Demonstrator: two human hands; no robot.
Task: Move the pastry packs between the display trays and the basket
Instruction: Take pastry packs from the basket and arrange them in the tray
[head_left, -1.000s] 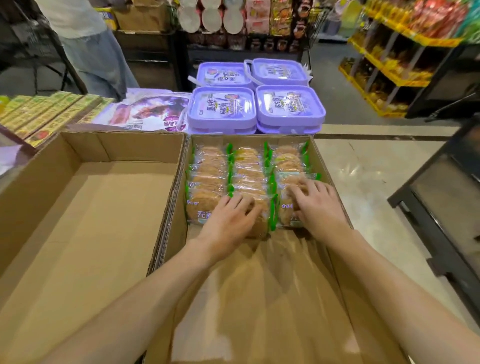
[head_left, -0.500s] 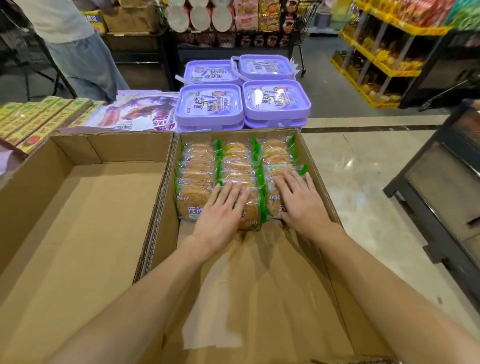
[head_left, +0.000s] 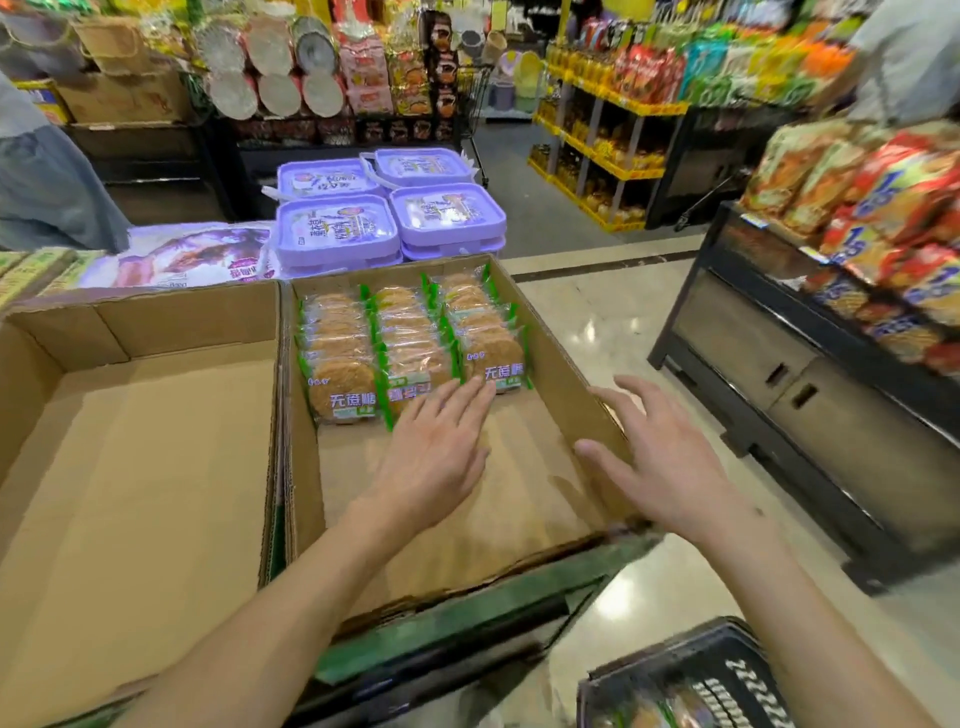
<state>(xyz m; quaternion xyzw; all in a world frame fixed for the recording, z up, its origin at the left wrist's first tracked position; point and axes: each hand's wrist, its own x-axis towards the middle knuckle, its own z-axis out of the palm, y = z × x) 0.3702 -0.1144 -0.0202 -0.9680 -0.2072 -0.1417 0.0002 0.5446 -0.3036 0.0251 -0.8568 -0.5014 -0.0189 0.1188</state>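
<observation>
My left hand (head_left: 434, 452) lay flat inside the right cardboard tray (head_left: 563, 364), fingers straight and together, tips touching the front edge of the middle row of pastry packs (head_left: 410, 343). Nothing gripped. My right hand (head_left: 657, 457) hovered over the tray's right wall, fingers spread apart & relaxed, holding nothing, clear of the packs.

Packs sat in 3 rows at the far end of that tray, stacked overlapping front to back, w/ green seams between rows. So each row's long axis ran away from me, toward the purple tubs (head_left: 389, 218) beyond the tray. Front pack of each row leaned up, label facing me. Near half of the tray was bare cardboard. The left tray (head_left: 140, 332) beside it held no packs that I could see.

Basket (head_left: 691, 675) was low at my right, near my right forearm, well apart from the packs; looked like more packs inside, but blurry, couldn't tell for sure.

Key relation, as I judged it: packs lay straight ahead of my left fingertips, already touching; basket lay behind & below my right hand. Left was the nearer hand for the rows, right the nearer for the basket. Probably next pack would come from the basket via the right hand and land in front of the rows.
</observation>
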